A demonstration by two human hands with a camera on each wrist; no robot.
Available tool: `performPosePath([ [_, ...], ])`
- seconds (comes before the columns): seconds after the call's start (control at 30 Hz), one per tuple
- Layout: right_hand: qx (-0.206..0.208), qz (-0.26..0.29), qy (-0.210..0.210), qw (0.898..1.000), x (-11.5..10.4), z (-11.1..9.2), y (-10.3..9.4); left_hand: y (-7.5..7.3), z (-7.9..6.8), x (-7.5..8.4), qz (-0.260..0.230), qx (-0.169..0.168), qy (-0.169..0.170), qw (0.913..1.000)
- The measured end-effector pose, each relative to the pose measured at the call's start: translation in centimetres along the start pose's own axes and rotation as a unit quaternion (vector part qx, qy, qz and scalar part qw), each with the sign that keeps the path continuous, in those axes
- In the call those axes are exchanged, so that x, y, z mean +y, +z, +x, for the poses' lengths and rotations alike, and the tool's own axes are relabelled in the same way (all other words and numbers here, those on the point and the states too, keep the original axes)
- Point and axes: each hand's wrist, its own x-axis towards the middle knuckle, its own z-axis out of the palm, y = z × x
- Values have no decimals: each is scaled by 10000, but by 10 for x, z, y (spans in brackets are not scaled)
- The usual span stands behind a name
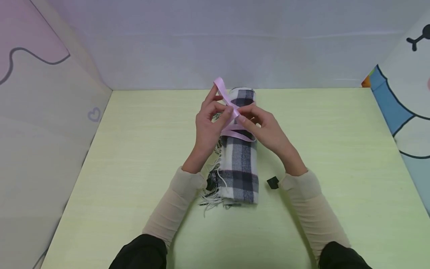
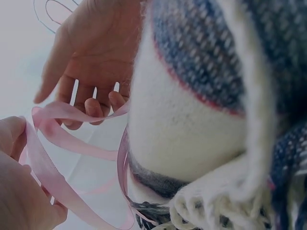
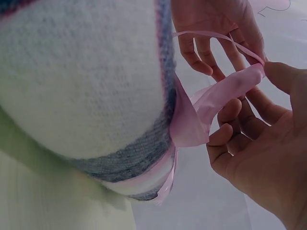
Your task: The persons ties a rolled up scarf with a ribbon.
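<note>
A rolled plaid scarf (image 1: pixel 239 160) in white, grey and dark blue lies lengthwise on the table, its fringe (image 1: pixel 213 196) spilling out on the left. Around its upper half runs a pink satin ribbon (image 1: pixel 237 135), which crosses over itself above the roll. My left hand (image 1: pixel 209 121) pinches the ribbon between thumb and index finger, while a strand passes over a raised fingertip. Close beside it, my right hand (image 1: pixel 265 125) pinches the ribbon near the crossing. The right wrist view shows the ribbon (image 3: pixel 235 86) bunched at the right thumb (image 3: pixel 283 76).
The pale yellow-green table (image 1: pixel 141 149) meets a whitish wall (image 1: pixel 235 52) just beyond the scarf's far end. Side panels with printed drawings stand at left and right, the right one (image 1: pixel 399 104) showing a cartoon figure. Small black pieces (image 1: pixel 273 182) sit at the sleeve cuffs.
</note>
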Motion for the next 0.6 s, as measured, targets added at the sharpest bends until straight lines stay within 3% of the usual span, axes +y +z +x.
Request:
performPosePath([
  [0.23,125,-210,-42,9997,-2,-1,-1,0,1,0,-113,-49,51,9999],
  [0.6,458,160,-207,9986,-2,-2,1,2,1,1,-40,-117,35,9999],
])
